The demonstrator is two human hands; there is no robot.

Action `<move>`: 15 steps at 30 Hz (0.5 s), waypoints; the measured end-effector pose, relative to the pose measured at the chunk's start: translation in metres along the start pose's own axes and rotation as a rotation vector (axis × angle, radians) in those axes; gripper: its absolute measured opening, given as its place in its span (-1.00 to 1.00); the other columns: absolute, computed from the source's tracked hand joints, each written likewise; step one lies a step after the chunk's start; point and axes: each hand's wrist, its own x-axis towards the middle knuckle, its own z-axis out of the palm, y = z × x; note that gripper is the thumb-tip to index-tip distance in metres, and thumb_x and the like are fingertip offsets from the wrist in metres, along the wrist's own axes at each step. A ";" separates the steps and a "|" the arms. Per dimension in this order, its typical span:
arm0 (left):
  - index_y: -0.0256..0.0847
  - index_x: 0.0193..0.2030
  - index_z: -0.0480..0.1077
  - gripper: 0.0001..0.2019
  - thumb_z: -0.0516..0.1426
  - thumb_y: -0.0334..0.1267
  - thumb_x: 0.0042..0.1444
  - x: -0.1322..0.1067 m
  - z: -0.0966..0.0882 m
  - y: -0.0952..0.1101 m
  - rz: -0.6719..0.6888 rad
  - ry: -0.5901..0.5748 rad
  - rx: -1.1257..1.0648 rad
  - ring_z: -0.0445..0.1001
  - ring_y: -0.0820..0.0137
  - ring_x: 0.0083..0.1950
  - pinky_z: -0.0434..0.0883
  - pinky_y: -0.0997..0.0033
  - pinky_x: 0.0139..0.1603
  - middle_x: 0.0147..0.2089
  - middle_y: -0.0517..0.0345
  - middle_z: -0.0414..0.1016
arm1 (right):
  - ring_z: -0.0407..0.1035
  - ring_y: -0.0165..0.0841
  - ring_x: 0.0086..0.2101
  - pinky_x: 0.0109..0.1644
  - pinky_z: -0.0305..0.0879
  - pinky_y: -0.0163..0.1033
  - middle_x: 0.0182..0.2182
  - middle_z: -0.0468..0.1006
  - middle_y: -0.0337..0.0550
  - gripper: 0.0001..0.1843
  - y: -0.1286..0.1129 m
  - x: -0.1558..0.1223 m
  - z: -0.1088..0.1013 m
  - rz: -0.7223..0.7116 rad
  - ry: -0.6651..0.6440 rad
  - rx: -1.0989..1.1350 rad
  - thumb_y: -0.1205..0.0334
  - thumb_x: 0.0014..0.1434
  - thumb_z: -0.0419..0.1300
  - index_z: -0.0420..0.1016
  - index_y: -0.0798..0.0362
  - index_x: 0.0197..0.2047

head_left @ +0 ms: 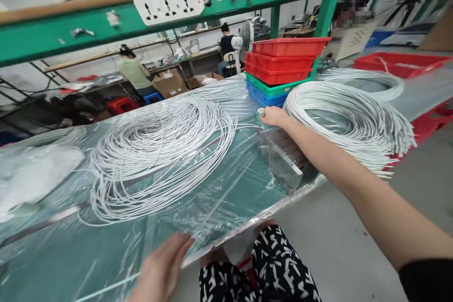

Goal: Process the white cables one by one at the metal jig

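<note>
Apparently, the work is partway along. On the right of the bench (106,257), a thick coil of white wire (378,120) lies with its many ends gathered on one side, which suggests that this batch is sorted. The loose coil (170,146) on the left spreads in uneven loops, with a few strands trailing towards the middle, so it looks like the part left to deal with.

Between the coils, the right hand (275,116) grasps a small roll (260,113), probably tape, just in front of the stacked trays (283,63). A metal block (278,158) sits near the bench's front edge, partly under the right forearm. The left hand (163,266) is blurred by the front edge, fingers bent; whether it holds anything, I cannot tell.

As for writing, the wearer's black shorts (283,264) carry scattered white letters, F and S among them. The socket strip (170,7) shows no readable brand, and the print on the cardboard box (170,84) behind is too small to make out.
</note>
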 end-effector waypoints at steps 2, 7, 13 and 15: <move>-0.09 -0.07 0.51 -0.71 -0.04 -0.15 0.39 0.057 0.031 0.030 0.117 -0.028 -0.076 0.61 0.33 -0.22 0.49 0.49 -0.27 -0.14 0.09 0.62 | 0.45 -0.09 0.02 0.03 0.34 -0.19 -0.04 0.58 0.19 -0.55 0.000 -0.001 0.000 -0.008 0.009 -0.001 0.04 0.31 0.07 0.57 0.14 0.07; -0.13 -0.11 0.51 -0.70 -0.07 -0.27 0.39 0.171 0.078 0.065 0.236 -0.024 -0.035 0.51 0.40 -0.37 0.34 0.48 -0.38 -0.30 0.13 0.53 | 0.46 -0.10 0.02 0.03 0.34 -0.22 -0.04 0.58 0.19 -0.57 -0.008 -0.004 -0.005 -0.032 0.007 0.004 0.06 0.29 0.11 0.57 0.14 0.06; -0.17 -0.39 0.43 -0.69 -0.03 -0.31 0.35 0.223 0.114 0.091 0.316 0.160 -0.031 0.39 0.45 -0.47 0.18 0.45 -0.43 -0.47 0.20 0.39 | 0.48 -0.17 -0.01 -0.04 0.33 -0.29 -0.08 0.61 0.11 -0.61 -0.012 0.003 -0.010 -0.020 0.010 0.062 0.05 0.25 0.18 0.57 0.09 0.04; -0.18 -0.40 0.42 -0.69 -0.03 -0.33 0.35 0.227 0.122 0.096 0.332 0.220 -0.062 0.36 0.46 -0.49 0.15 0.44 -0.45 -0.48 0.20 0.38 | 0.49 -0.19 -0.04 -0.10 0.31 -0.32 -0.12 0.62 0.08 -0.64 -0.010 0.007 -0.009 -0.018 0.010 0.102 0.05 0.27 0.14 0.59 0.08 0.00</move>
